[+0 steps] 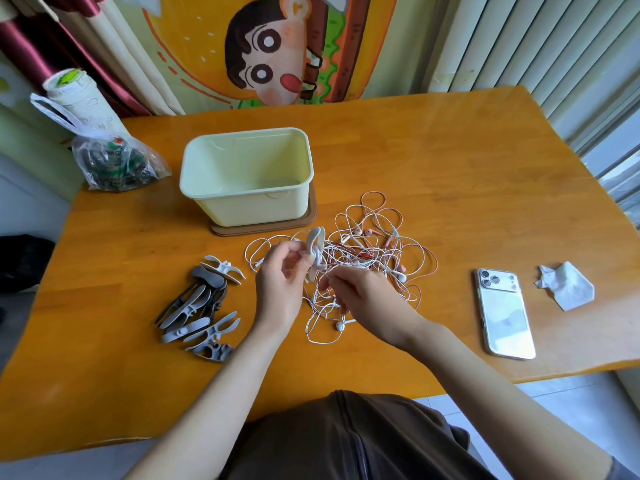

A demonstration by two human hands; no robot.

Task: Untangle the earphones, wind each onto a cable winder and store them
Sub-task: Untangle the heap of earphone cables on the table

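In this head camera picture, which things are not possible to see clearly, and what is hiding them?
Head view:
- Tangle of earphones: how many sets; cords overlap.
- Right hand: whether it pinches a cord; its own back hides the fingertips.
- Cable winder in left hand: whether cord is wound on it; too small.
- Plastic bag: contents; crumpled film blurs them.
- Brown base: mostly covered by the box.

Left hand (280,293), right hand (362,293) (fingers (295,258) curled)
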